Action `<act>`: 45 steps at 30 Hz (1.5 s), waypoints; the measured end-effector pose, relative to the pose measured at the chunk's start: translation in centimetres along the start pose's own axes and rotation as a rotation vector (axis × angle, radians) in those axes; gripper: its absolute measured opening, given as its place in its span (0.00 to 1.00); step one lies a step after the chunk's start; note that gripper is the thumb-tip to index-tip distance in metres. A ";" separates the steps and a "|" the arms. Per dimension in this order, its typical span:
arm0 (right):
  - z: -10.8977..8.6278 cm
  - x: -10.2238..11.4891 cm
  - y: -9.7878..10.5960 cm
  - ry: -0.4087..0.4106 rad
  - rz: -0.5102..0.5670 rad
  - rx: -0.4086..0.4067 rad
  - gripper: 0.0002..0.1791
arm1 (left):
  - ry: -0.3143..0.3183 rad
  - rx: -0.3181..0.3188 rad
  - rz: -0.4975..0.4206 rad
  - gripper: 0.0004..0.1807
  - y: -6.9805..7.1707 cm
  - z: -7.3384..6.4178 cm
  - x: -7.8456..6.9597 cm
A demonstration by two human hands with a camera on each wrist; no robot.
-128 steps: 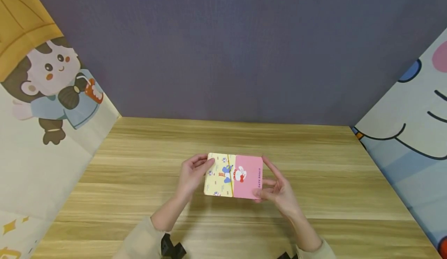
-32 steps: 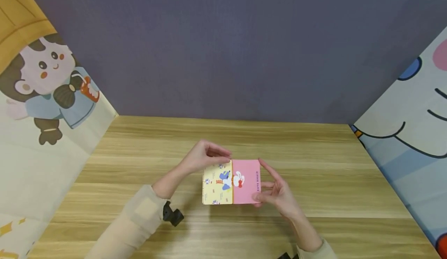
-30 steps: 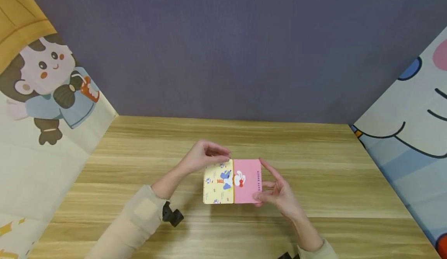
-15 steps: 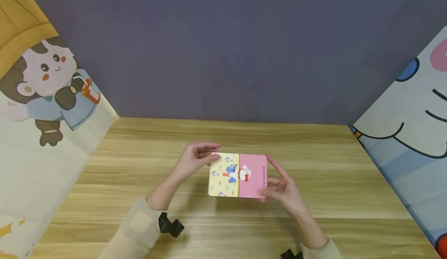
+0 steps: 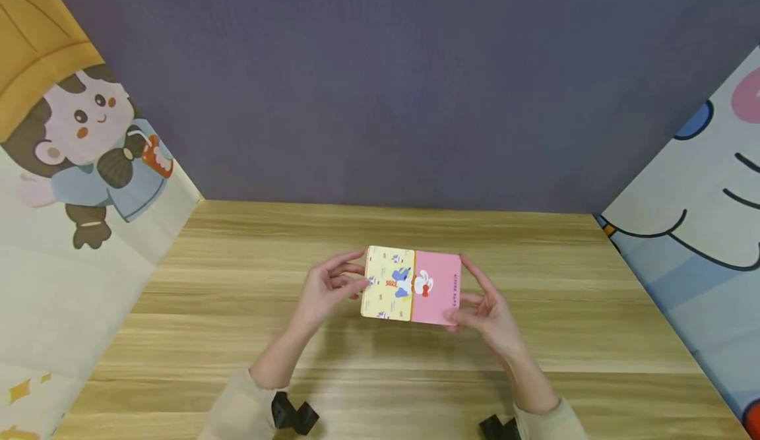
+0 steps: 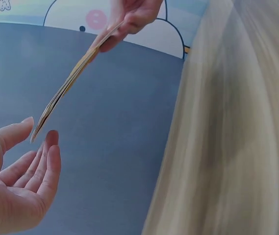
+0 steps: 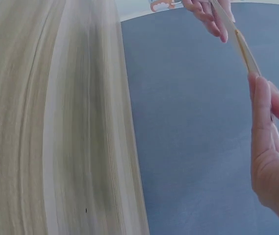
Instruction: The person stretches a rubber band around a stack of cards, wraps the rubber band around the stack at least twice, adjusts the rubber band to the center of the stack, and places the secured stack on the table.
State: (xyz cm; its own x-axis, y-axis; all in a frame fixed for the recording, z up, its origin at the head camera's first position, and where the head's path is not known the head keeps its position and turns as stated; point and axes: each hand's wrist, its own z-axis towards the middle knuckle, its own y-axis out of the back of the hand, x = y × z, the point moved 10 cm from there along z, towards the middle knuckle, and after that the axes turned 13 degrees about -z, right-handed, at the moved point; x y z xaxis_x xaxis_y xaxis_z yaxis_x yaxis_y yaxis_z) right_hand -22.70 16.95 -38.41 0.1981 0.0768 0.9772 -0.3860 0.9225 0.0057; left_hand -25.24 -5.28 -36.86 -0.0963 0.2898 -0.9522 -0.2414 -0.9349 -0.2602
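Observation:
A small notebook [image 5: 436,278], its cover part yellow and part pink with a cartoon rabbit and a blue figure, is held above the table. A thin golden-yellow band [image 5: 412,288] runs along the line where the two colours meet. My right hand [image 5: 495,324] pinches the pink end, thumb on the cover and fingers behind. At the yellow edge, my left hand [image 5: 323,295] has its thumb and loosely straight fingers on either side. In the left wrist view, a narrow gap shows between those fingers and the notebook [image 6: 73,76], which appears edge-on with several layers.
Below lies a wood-grain table [image 5: 237,255]. A dark grey-blue panel [image 5: 380,84] stands behind it, with cartoon-printed walls on the left [image 5: 148,229] and right [image 5: 665,282]. Black wrist devices [image 5: 293,413] sit by both sleeves.
Earlier the band slanted across the yellow part; now it lies straight along the colour line. My left hand has moved from the notebook's top edge to its left edge. The notebook has risen slightly rightward.

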 end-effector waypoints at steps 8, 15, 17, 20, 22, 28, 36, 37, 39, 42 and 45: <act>0.5 -1.0 0.5 -0.076 -0.045 -0.031 0.51 | -0.056 -0.064 -0.035 0.24 0.2 -1.1 1.2; 1.1 -2.5 1.1 -0.142 -0.067 -0.064 0.50 | -0.061 -0.115 -0.038 0.21 0.7 -1.1 2.7; 1.3 -3.1 1.2 -0.161 -0.073 -0.075 0.50 | -0.065 -0.128 -0.036 0.20 0.9 -1.0 3.1; 1.6 -3.8 1.3 -0.188 -0.077 -0.085 0.50 | -0.065 -0.148 -0.023 0.20 1.2 -0.8 3.7; 1.7 -4.2 1.4 -0.206 -0.082 -0.096 0.50 | -0.050 -0.164 -0.019 0.20 1.5 -0.6 4.2; 2.3 -5.4 2.0 -0.252 -0.123 -0.153 0.46 | -0.011 -0.186 0.013 0.19 1.6 0.0 4.6; 3.1 -6.9 2.7 -0.223 -0.167 -0.191 0.43 | -0.005 -0.199 0.105 0.19 1.7 0.9 5.2; 3.3 -7.1 2.8 -0.220 -0.175 -0.191 0.43 | -0.006 -0.201 0.112 0.19 1.9 1.1 5.5; 3.5 -7.4 2.9 -0.229 -0.196 -0.201 0.43 | 0.002 -0.205 0.140 0.19 2.2 1.5 6.4; 3.6 -8.1 3.0 -0.282 -0.237 -0.219 0.43 | 0.028 -0.215 0.187 0.19 2.7 2.0 7.7; 3.7 -8.8 3.3 -0.348 -0.275 -0.238 0.42 | 0.065 -0.223 0.225 0.18 3.0 2.3 8.7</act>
State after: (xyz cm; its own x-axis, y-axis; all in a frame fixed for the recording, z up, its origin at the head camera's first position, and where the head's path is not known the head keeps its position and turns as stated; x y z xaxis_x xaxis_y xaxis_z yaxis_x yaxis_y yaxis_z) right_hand -29.07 17.87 -46.18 -0.0640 -0.2743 0.9595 -0.1370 0.9548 0.2638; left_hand -29.03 -5.10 -45.57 -0.0597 0.0635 -0.9962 -0.0026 -0.9980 -0.0635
